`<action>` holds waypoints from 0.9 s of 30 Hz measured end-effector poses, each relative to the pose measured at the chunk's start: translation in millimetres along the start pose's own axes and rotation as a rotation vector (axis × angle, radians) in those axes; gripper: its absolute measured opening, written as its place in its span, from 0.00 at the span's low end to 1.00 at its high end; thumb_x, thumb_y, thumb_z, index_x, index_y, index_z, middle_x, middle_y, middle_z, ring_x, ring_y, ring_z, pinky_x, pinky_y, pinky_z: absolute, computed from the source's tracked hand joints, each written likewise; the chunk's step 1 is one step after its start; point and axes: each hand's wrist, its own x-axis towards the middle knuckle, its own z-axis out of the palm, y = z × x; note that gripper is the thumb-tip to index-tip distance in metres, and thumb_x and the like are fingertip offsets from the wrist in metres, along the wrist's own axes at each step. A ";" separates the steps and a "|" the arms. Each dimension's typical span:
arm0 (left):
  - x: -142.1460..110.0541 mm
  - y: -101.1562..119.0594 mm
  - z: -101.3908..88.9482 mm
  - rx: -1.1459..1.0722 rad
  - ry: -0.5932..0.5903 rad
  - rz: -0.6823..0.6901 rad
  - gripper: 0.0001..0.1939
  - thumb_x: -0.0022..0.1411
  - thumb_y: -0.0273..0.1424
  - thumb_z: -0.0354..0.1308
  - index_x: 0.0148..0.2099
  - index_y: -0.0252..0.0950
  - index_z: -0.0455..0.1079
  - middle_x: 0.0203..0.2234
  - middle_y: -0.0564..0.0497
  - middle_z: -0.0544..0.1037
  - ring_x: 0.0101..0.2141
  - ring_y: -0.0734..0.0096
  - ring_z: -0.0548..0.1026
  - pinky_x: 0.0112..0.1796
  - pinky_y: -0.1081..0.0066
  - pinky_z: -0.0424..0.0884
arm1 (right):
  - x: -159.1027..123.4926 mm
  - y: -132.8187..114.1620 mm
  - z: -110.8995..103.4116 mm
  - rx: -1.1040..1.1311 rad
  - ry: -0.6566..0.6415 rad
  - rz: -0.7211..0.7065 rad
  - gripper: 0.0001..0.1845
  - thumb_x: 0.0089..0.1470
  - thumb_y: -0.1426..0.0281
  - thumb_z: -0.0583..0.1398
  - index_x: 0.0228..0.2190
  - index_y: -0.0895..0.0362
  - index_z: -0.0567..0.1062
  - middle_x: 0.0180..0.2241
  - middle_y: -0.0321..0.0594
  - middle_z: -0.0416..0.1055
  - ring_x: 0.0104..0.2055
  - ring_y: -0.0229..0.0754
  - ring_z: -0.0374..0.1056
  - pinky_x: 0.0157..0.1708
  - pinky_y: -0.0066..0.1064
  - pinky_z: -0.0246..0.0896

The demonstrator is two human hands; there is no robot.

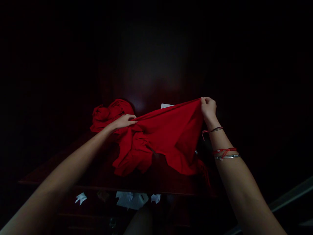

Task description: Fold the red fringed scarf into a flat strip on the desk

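A red cloth garment point(168, 137) is stretched between my two hands above a dark wooden table point(146, 85). My left hand point(124, 121) pinches the fabric near its middle, fingers closed on it. My right hand point(208, 107) is raised at the right and grips the garment's upper edge in a fist. Thread and metal bracelets point(226, 153) circle my right wrist. The rest of the garment lies bunched point(107, 114) on the table behind my left hand and hangs down in folds toward the table's front edge.
A small white paper point(167, 105) peeks out behind the cloth. Below the table's front edge point(102, 186), white scraps point(132, 199) lie in a dim lower space. A pale rail point(290, 195) crosses the bottom right corner. The surroundings are very dark.
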 end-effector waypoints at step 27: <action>-0.4 33.2 -39.3 0.118 0.055 0.118 0.12 0.43 0.30 0.55 0.34 0.34 0.65 0.24 0.55 0.68 0.26 0.75 0.65 0.28 0.77 0.58 | -51.7 -78.9 87.5 0.473 -0.663 -0.435 0.12 0.45 0.65 0.53 0.22 0.61 0.69 0.21 0.34 0.65 0.26 0.35 0.59 0.27 0.26 0.53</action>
